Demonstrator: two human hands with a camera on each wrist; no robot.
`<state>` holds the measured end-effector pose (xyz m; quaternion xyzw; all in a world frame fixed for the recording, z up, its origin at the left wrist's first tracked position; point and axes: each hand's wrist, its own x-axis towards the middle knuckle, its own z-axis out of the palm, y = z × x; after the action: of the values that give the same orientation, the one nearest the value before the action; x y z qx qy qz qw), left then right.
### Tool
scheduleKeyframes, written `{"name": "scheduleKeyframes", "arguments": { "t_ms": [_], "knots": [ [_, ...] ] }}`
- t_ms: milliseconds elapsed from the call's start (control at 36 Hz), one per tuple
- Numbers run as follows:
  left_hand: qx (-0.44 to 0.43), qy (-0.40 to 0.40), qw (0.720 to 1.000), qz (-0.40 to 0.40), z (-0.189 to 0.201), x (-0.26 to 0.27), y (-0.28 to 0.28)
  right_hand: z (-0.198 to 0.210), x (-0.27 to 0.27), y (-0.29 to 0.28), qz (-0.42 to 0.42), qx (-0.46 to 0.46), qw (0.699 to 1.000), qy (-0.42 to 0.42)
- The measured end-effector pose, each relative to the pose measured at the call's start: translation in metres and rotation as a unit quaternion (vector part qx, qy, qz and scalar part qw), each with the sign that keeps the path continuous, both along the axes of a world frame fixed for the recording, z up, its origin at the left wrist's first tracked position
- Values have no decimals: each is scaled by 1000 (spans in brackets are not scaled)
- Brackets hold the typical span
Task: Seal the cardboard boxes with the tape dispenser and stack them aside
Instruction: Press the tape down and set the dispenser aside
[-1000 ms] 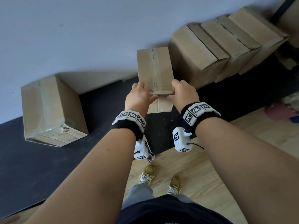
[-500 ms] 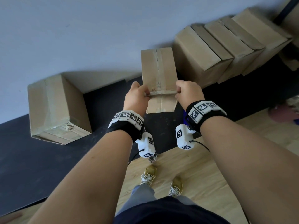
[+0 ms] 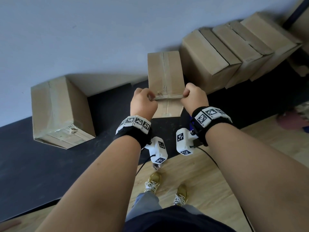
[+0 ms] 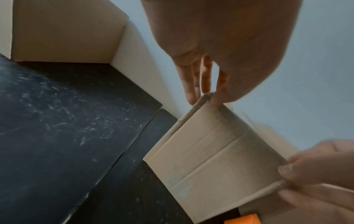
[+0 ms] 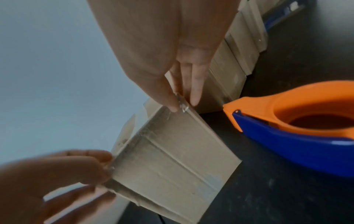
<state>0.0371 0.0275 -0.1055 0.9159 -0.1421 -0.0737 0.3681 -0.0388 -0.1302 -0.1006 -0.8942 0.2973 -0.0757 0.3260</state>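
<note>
A small cardboard box (image 3: 165, 76) stands on the black mat against the wall, with clear tape along its top seam and near top edge. My left hand (image 3: 144, 102) pinches the left end of that edge, thumb under and fingers over (image 4: 208, 97). At the right end of the edge my right hand (image 3: 192, 96) pinches the same way, with a crinkled bit of tape at its fingertips (image 5: 182, 104). The orange and blue tape dispenser (image 5: 296, 125) lies on the mat just right of the box, held by neither hand. In the head view my right wrist mostly hides it.
A larger taped box (image 3: 61, 111) sits on the mat (image 3: 33, 164) to the left. Several boxes (image 3: 217, 59) lean in a row against the wall to the right. Wooden floor (image 3: 209, 181) and my shoes are below. A reddish object (image 3: 291, 121) lies at the right edge.
Both hands have slid apart along the box's near top edge, from near the middle out to its two corners. The box has stayed in place.
</note>
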Motion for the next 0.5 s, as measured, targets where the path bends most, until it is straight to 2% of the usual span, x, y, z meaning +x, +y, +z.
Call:
{"name": "scheduleKeyframes", "arguments": {
  "t_ms": [111, 194, 278, 417, 500],
  "knots": [
    [-51, 32, 997, 42, 3, 0, 0, 9, 1, 3, -57, 121, 991, 6],
    [-58, 14, 995, 76, 6, 3, 5, 16, 3, 7, -101, 225, 969, -19],
    [-42, -19, 993, 110, 10, 5, 11, 25, 3, 19, -84, 301, 950, -20],
    [39, -16, 990, 137, 12, 10, 32, 27, 3, 42, -28, 327, 944, 35],
    [130, -50, 981, 136, 6, 9, 39, 23, 5, 42, -49, 295, 954, 25]
  ]
}}
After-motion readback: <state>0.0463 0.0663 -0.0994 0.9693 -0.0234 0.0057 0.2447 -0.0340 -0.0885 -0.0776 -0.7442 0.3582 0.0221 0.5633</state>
